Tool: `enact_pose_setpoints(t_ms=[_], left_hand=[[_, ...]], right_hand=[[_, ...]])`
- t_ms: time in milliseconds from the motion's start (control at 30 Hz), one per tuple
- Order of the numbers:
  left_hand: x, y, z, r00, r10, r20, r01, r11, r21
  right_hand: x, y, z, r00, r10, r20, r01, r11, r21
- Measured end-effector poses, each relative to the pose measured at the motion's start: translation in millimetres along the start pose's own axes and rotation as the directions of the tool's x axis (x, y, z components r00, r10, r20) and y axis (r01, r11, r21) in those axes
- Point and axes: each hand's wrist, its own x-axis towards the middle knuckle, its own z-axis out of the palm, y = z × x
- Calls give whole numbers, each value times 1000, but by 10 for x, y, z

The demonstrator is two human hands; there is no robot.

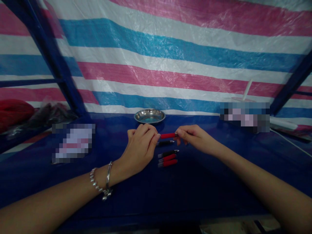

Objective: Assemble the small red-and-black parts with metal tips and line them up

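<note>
The left hand (142, 146) and the right hand (191, 136) face each other with a red pen (168, 135) held level between them. The right thumb and fingertips pinch the pen's right end, at its silvery part. The left hand is curled, back upward, with its thumb at the pen's left end; the rest of its grip is hidden behind the knuckles.

Just below the held pen, a black pen (166, 143) lies on the blue table (207, 188), its left end running up to the left hand; whether they touch, I cannot tell. Nearer the body than the fingers, between the two forearms, a second black pen (170, 152) lies with two red pens (168, 161) close below it, all roughly parallel, tips to the right.

Beyond the left hand, a shiny oval metal dish (149, 121) stands near the table's far edge. The left wrist wears a bangle (109, 175) and a beaded bracelet (93, 180). Out to the left of that hand is a pixelated flat item (74, 143); well beyond the right hand, to its right, is another pixelated object (245, 116), with a white cable (290, 139) beside it. Behind everything hangs a striped plastic sheet (170, 58).
</note>
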Motion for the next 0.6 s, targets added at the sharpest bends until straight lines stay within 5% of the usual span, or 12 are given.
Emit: enact_pose_setpoints(t_ms=[600], left_hand=[[-4,6,1,999,36,11,-36,999,35]], right_hand=[[18,14,26,991,136,-9,-127,948,291]])
